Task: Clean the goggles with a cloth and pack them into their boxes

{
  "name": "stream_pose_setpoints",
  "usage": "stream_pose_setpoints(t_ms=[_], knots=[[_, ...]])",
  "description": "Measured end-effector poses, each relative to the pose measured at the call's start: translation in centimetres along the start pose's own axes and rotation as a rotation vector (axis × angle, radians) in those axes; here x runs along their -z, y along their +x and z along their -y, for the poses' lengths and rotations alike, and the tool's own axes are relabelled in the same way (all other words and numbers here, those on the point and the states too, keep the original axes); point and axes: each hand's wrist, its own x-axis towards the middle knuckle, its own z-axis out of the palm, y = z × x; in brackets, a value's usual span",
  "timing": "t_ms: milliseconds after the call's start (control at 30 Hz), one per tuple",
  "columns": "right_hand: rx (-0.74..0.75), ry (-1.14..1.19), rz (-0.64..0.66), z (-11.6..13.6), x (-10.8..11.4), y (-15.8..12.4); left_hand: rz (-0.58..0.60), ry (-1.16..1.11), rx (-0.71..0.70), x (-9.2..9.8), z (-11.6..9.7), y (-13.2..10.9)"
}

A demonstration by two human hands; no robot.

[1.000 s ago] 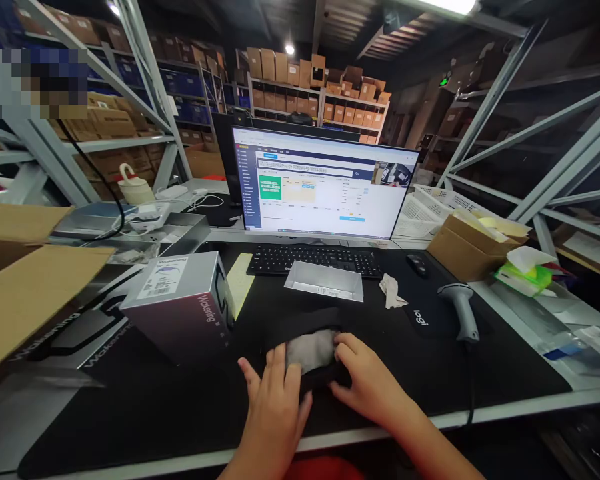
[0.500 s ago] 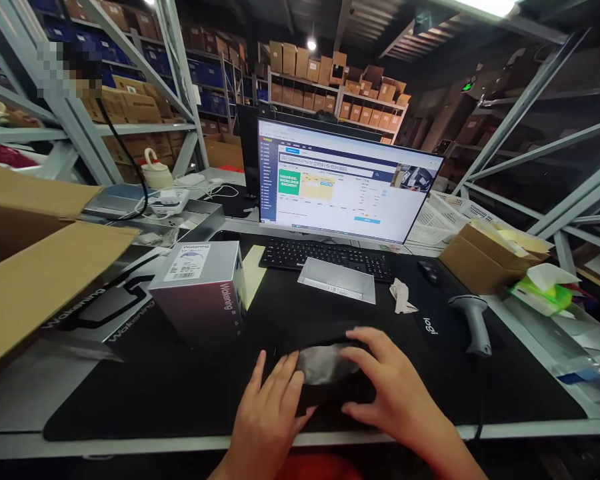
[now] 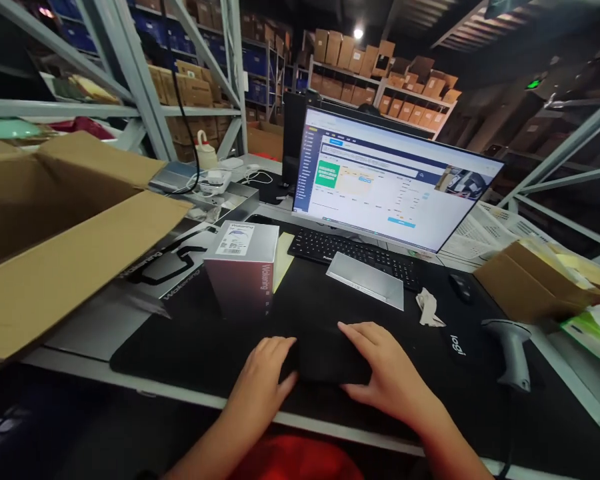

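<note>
Between my hands, near the front edge of the black desk mat [image 3: 180, 360], is a black box-like object [image 3: 325, 353]; its edges blend into the mat. My left hand [image 3: 266, 373] grips its left side, thumb near the front and fingers along the top. My right hand [image 3: 387, 370] holds the right side, thumb low and fingers over the upper corner. Beyond my left hand stands an upright silver and dark Wakening box [image 3: 243, 267] with a white label on top. A silver box lid or tray [image 3: 365, 280] lies farther back.
A large open cardboard carton [image 3: 90, 247] takes up the left side. Behind the mat are a keyboard [image 3: 310, 247] and a monitor [image 3: 380, 180]. On the right lie a crumpled tissue [image 3: 429, 309], a mouse [image 3: 461, 287], a barcode scanner [image 3: 513, 350] and another carton [image 3: 525, 283].
The view has swung left, so the desk items appear farther right. A greyish, shiny patch between my hands no longer shows; the object there now looks all black. My left hand has moved to its side.
</note>
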Motion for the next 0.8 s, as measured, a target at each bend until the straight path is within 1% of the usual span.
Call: stream_pose_setpoints(t_ms=[67,100,167,267,367,433,533,600,667,733,800], knots=[[-0.031,0.03,-0.025,-0.1,0.0,-0.1,0.096,-0.001,0.095,1.1,-0.5,0.8],[-0.043,0.045,-0.028,-0.1,0.0,-0.2,0.126,0.008,0.135,1.6,-0.8,1.1],[-0.053,0.075,-0.021,-0.1,-0.1,-0.3,0.162,0.019,0.17,2.0,-1.1,1.5],[-0.049,0.113,-0.011,-0.3,-0.2,-0.4,0.126,-0.029,0.128,1.7,-1.0,1.7],[-0.068,0.138,-0.028,-0.6,-0.2,-0.4,0.061,-0.154,0.051,1.4,-0.3,1.6],[-0.071,0.143,-0.028,-0.6,-0.3,-0.3,0.043,-0.268,0.021,1.9,0.3,1.7],[-0.058,0.121,-0.016,-0.5,-0.5,0.2,0.038,-0.381,0.041,3.7,0.4,2.2],[-0.057,0.09,-0.005,-0.3,-0.6,0.6,0.056,-0.404,0.045,5.0,-0.6,2.9],[-0.068,0.059,0.009,-0.1,-0.9,1.0,0.069,-0.396,-0.002,5.8,-2.6,3.7],[-0.076,0.036,0.019,0.1,-1.4,1.3,0.066,-0.354,-0.106,5.6,-5.4,4.7],[-0.099,0.006,-0.015,0.2,-2.2,1.4,0.087,-0.295,-0.22,4.6,-8.2,5.6]])
